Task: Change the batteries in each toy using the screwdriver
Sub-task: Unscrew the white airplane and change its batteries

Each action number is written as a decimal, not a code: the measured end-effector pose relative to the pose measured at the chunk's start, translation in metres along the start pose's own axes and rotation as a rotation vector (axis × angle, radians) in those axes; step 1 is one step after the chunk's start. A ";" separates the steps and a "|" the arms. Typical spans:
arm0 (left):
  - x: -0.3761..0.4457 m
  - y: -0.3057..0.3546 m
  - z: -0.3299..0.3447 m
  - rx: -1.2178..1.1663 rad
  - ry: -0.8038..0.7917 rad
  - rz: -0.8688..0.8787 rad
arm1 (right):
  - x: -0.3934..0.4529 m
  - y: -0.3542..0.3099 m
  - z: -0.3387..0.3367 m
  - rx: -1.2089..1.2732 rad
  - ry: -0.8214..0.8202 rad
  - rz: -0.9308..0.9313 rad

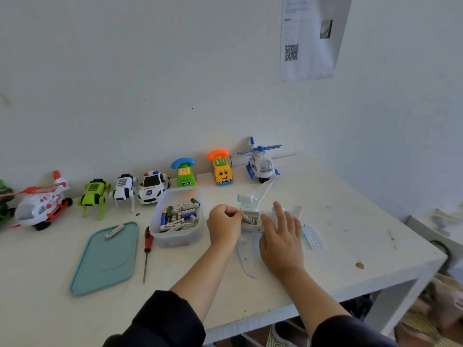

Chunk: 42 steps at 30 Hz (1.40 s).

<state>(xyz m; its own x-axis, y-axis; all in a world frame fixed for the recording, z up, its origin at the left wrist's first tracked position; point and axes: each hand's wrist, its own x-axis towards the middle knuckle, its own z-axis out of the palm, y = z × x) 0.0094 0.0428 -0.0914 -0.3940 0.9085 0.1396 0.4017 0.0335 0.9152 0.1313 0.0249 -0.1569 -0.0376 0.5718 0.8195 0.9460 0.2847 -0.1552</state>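
A white toy airplane (253,204) lies belly-up on the white table (338,234), its battery bay open with batteries (249,219) showing. My left hand (224,225) has curled fingers pinching a battery at the bay's left edge. My right hand (281,236) rests on the plane's body with fingers straight, holding it down. A red-handled screwdriver (147,249) lies on the table to the left. A clear tub (179,216) of several batteries stands beside it. The plane's battery cover (313,236) lies to the right.
A teal tray (105,261) carries one loose battery (114,231). Along the wall stand a red helicopter (41,204), green robot dog (94,196), white robot dog (124,190), police car (152,186), two toy phones (185,172) and a blue helicopter (260,161).
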 end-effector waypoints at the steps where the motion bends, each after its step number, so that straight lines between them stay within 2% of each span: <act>1: 0.001 0.001 0.000 0.016 -0.005 -0.001 | 0.000 0.000 0.000 0.004 0.003 -0.002; 7: 0.001 -0.004 0.003 0.286 -0.011 0.049 | 0.000 0.001 0.000 0.011 0.010 -0.013; 11: -0.003 -0.006 0.005 0.381 -0.029 0.101 | -0.001 0.001 0.001 0.009 0.002 -0.007; 16: -0.007 0.001 0.000 0.578 -0.115 0.199 | -0.001 0.002 0.002 0.009 0.007 0.000; 19: 0.001 0.001 -0.012 0.538 -0.195 0.281 | -0.001 0.001 0.001 0.009 -0.010 -0.002; 21: 0.005 0.005 -0.030 0.386 -0.102 0.342 | 0.000 0.001 -0.001 0.004 -0.016 -0.005; 23: 0.016 0.007 -0.060 0.223 0.118 0.419 | 0.000 0.002 -0.001 -0.001 -0.021 -0.004; 25: 0.038 -0.001 -0.096 0.190 0.344 0.475 | -0.001 0.001 -0.002 -0.006 -0.034 -0.001; 27: 0.064 -0.015 -0.133 0.254 0.490 0.425 | 0.000 0.001 -0.003 -0.008 -0.041 0.000; 29: 0.088 -0.040 -0.169 0.360 0.514 0.206 | 0.001 0.001 -0.003 -0.001 -0.047 0.008; 31: 0.105 -0.071 -0.195 0.576 0.394 -0.088 | 0.001 0.001 -0.003 -0.001 -0.047 0.011; 33: 0.110 -0.102 -0.211 0.786 0.167 -0.272 | 0.001 0.000 -0.003 -0.001 -0.050 0.012; 35: 0.109 -0.127 -0.215 0.890 0.008 -0.267 | 0.001 -0.001 -0.003 -0.001 -0.053 0.015; 36: 0.108 -0.135 -0.214 0.912 -0.012 -0.222 | 0.001 -0.002 -0.004 -0.001 -0.053 0.015; 40: 0.098 -0.141 -0.208 1.015 0.153 -0.052 | 0.001 -0.001 -0.004 -0.005 -0.058 0.012; 42: 0.094 -0.134 -0.203 0.878 0.222 -0.037 | 0.001 0.000 -0.004 -0.007 -0.059 0.012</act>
<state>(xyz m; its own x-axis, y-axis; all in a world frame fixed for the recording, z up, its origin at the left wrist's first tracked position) -0.2495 0.0395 -0.1242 -0.5332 0.8023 0.2684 0.8355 0.4496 0.3157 0.1323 0.0224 -0.1540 -0.0446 0.6198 0.7835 0.9488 0.2717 -0.1610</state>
